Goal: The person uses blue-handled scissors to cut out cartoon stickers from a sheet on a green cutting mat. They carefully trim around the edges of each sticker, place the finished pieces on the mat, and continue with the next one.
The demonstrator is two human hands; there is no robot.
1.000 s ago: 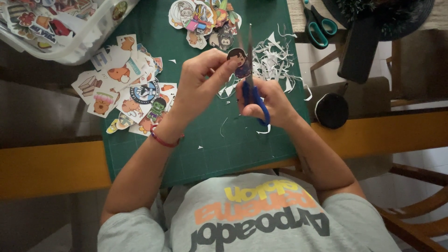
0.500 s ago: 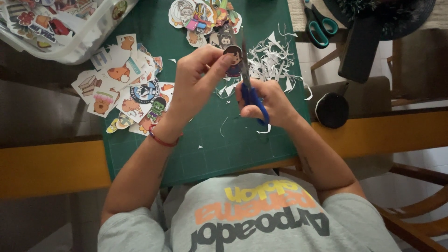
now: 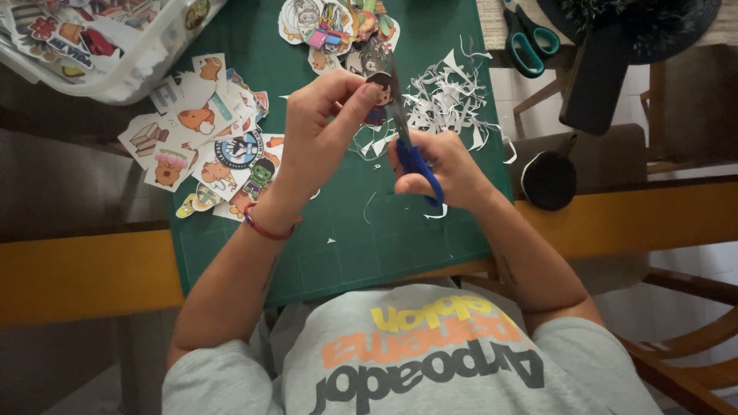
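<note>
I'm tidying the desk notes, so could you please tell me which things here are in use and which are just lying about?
In use:
left hand holding a small cartoon sticker
right hand working blue-handled scissors
green cutting mat beneath

Lying about:
green-handled scissors
white paper trimmings
pile of cut stickers
clear plastic tub

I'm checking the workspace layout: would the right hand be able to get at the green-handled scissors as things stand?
Probably not at once: the right hand is gripping the blue-handled scissors. The green-handled scissors lie uncovered beyond the mat's edge.
</note>
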